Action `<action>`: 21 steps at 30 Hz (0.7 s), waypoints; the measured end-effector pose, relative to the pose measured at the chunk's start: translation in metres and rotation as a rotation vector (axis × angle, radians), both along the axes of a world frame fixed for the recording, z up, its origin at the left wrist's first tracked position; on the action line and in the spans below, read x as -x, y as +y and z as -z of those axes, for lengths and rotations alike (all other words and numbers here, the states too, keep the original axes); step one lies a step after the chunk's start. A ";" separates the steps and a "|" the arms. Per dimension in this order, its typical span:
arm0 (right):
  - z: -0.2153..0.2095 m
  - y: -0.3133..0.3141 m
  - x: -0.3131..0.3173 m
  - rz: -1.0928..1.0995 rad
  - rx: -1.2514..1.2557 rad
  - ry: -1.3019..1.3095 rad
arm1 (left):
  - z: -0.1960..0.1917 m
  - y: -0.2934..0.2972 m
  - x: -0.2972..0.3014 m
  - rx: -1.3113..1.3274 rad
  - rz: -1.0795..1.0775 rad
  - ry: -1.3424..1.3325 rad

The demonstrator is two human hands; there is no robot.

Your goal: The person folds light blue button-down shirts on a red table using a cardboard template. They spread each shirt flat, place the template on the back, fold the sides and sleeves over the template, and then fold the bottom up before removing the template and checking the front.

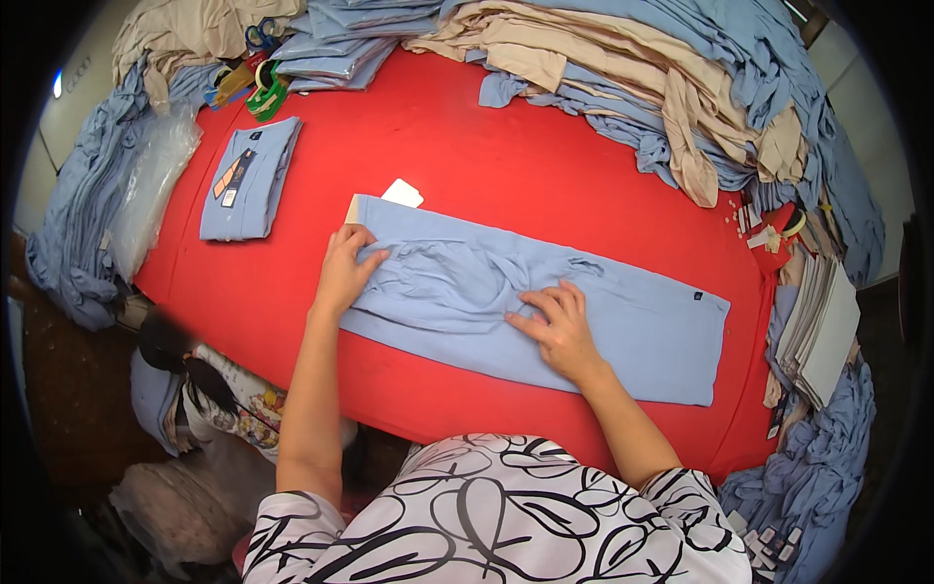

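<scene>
A light blue garment (642,336), folded into a long strip, lies slantwise across the red table. Wrinkles run through its left half, and a small dark label sits near its right end. At the left end my left hand (345,271) rests on the cloth, thumb and fingers apart. My right hand (559,333) lies on the middle of the garment with its fingers spread. Beyond the upper left edge a white card (402,193) shows, partly covered. A beige strip (352,210) peeks out at the left end.
A folded blue garment (255,185) with a hang tag lies at the far left, near a green tape dispenser (266,94) and scissors (261,35). Blue and beige garments (623,73) heap along the back. White cards (820,326) stack at right, below a red tape dispenser (773,243). Another person (224,394) is lower left.
</scene>
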State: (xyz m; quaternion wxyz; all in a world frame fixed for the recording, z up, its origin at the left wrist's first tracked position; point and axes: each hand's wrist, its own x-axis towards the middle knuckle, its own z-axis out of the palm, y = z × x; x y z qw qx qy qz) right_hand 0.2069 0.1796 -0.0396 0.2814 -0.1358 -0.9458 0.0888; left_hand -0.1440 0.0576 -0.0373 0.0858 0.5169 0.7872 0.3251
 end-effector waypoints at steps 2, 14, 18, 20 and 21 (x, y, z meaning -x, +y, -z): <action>0.002 0.001 -0.001 0.020 -0.005 0.008 | 0.007 -0.003 -0.003 -0.068 -0.045 0.062; -0.006 0.013 0.019 0.013 0.017 0.117 | -0.025 0.041 -0.116 -0.156 0.409 0.249; -0.003 0.007 0.010 -0.047 -0.064 0.151 | 0.001 0.038 -0.108 -0.098 0.348 0.312; 0.001 0.006 0.006 -0.038 -0.080 0.114 | 0.001 0.039 -0.108 -0.035 0.352 0.317; 0.004 0.006 0.004 -0.017 -0.078 0.093 | -0.002 0.041 -0.111 -0.014 0.360 0.338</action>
